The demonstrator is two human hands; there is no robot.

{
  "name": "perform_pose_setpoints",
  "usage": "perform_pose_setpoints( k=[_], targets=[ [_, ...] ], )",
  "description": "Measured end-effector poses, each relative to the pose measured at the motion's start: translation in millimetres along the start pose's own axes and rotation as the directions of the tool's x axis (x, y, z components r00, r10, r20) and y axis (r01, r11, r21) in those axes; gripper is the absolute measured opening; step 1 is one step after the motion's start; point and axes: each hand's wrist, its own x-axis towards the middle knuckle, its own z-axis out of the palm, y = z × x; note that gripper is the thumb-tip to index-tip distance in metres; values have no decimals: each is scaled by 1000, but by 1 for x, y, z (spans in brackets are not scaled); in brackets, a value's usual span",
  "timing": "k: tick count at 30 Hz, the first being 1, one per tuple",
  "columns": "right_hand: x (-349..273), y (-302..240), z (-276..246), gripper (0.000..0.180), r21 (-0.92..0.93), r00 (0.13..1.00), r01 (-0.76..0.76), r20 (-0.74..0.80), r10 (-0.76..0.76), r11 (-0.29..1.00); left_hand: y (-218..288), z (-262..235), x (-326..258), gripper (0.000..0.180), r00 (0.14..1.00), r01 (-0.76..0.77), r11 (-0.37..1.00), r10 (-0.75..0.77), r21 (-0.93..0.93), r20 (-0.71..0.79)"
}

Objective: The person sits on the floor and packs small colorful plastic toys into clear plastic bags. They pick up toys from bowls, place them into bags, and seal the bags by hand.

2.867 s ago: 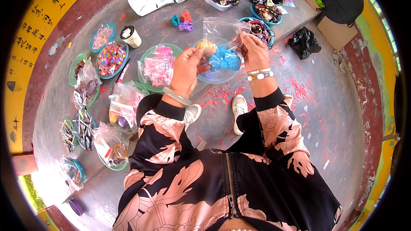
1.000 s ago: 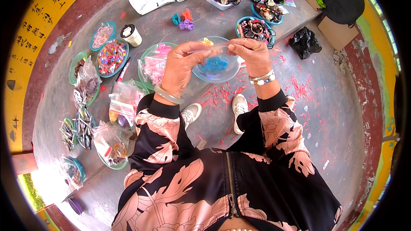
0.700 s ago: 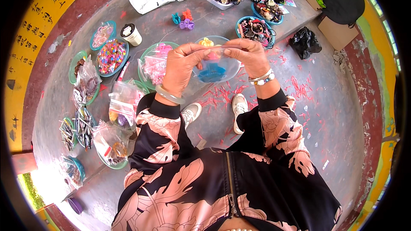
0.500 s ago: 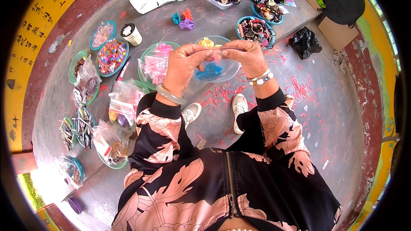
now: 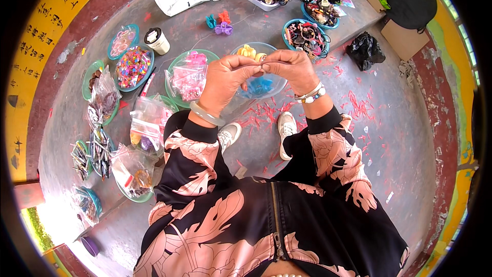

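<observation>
My left hand (image 5: pixel 224 80) and my right hand (image 5: pixel 293 72) meet fingertip to fingertip, thumbs and forefingers pinched together. Whatever lies in the pinch is too small to make out. Just behind them a clear bowl (image 5: pixel 277 90) holds yellow hair claws (image 5: pixel 247 51) and bright blue pieces (image 5: pixel 256 87), partly covered by my fingers. Close beside my left hand is a green basin (image 5: pixel 171 70) with a bag of pink pieces (image 5: pixel 188 80).
Purple, orange and teal hair claws (image 5: pixel 223 28) sit farther back. Basins of hair ties (image 5: pixel 306 38) stand at the far right, near a black plastic bag (image 5: pixel 365 51). At left are a lidded cup (image 5: pixel 157 41) and a basin of colourful pieces (image 5: pixel 133 66). Red scraps (image 5: pixel 261 114) litter the floor.
Both hands have drawn closer together, so their fingertips now touch. My left hand has shifted slightly to the right. More of the yellow hair claws shows between the hands.
</observation>
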Motion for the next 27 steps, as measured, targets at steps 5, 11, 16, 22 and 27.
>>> perform_pose_setpoints(
  k=[5,11,16,22,27],
  targets=[
    [1,5,-4,15,-49,999,35,13,-35,998,3,0,1,13,998,57,997,-59,60,27],
    [3,2,-6,17,-20,1000,13,3,-13,1000,5,-1,1,13,996,82,996,-84,-38,-32],
    [3,4,-14,15,81,996,-29,-78,35,996,5,-2,1,13,997,58,996,-62,-74,-48],
    [0,-2,-11,13,153,992,46,-126,-27,987,6,-6,3,11,999,31,993,-34,-110,-27],
    [0,-4,-11,11,113,984,115,-146,-98,987,9,-4,3,10,996,42,994,-49,-97,-74]
  ],
)
